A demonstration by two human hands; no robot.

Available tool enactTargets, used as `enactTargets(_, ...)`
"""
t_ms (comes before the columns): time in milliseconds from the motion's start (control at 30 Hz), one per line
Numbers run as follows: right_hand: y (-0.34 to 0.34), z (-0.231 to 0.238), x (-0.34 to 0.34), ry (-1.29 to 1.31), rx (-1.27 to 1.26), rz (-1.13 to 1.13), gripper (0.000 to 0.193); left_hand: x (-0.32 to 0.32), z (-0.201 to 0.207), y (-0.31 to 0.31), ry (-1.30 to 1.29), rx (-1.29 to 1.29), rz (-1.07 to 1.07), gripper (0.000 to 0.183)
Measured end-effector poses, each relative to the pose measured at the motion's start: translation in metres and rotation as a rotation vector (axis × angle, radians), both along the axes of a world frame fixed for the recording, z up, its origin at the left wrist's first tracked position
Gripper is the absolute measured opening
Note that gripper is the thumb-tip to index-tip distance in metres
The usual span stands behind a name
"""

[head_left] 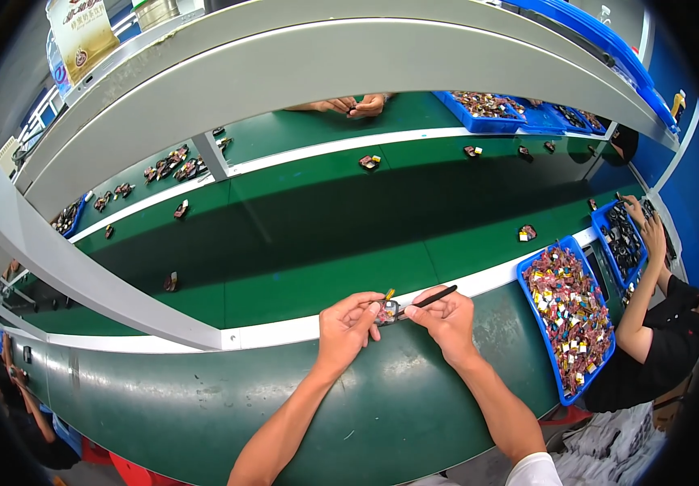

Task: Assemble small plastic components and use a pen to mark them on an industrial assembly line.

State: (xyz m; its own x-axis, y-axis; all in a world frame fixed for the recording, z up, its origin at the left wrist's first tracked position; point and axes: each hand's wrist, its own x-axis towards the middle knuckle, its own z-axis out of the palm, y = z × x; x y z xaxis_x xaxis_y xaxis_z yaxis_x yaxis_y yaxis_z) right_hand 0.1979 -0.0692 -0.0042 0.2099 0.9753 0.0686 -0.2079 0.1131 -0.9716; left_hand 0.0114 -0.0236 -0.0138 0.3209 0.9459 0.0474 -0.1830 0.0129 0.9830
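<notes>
My left hand (343, 330) pinches a small dark electronic part (386, 313) with reddish wires and a yellow piece sticking up from it. In my right hand (451, 324) is a slim black pen-shaped tool (437, 296), its lower end pointed at the part; whether the tip touches is too small to tell. Both hands are above the near edge of the green bench (268, 405), close to the white rail. To the right of them lies a blue tray (562, 390) heaped with small wired pieces in red, white, yellow and blue.
Beyond the rail runs a green conveyor belt (325, 292) with scattered wired parts (527, 233). A grey shelf beam (349, 57) arches overhead. At right, a co-worker's hands (649, 231) reach into a blue tray of black parts (621, 243). Another person's hands (357, 105) work across the belt.
</notes>
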Motion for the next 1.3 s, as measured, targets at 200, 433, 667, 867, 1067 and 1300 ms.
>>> enactTargets(200, -0.003, 0.01, 0.003, 0.112, -0.152, -0.026, 0.018, -0.004, 0.0, 0.003, -0.106, 0.004, -0.089, 0.025)
enactTargets(433, -0.004, 0.002, -0.011, 0.068, 0.098, -0.077, 0.017, -0.005, -0.002, 0.005, -0.131, -0.005, -0.101, 0.026)
enactTargets(667, -0.011, 0.005, -0.017, -0.246, 0.188, -0.152, 0.011, -0.006, -0.001, 0.005, -0.138, -0.019, -0.105, 0.026)
enactTargets(867, -0.01, 0.002, -0.017, -0.391, 0.207, -0.175, 0.011, -0.006, -0.002, 0.004, -0.135, -0.019, -0.102, 0.025)
enactTargets(1067, -0.011, 0.004, -0.015, -0.431, 0.218, -0.144, 0.011, -0.007, -0.005, 0.003, -0.142, -0.006, -0.115, 0.025)
enactTargets(1300, -0.011, 0.004, -0.015, -0.488, 0.265, -0.164, 0.01, -0.007, -0.002, 0.003, -0.154, -0.027, -0.108, 0.024)
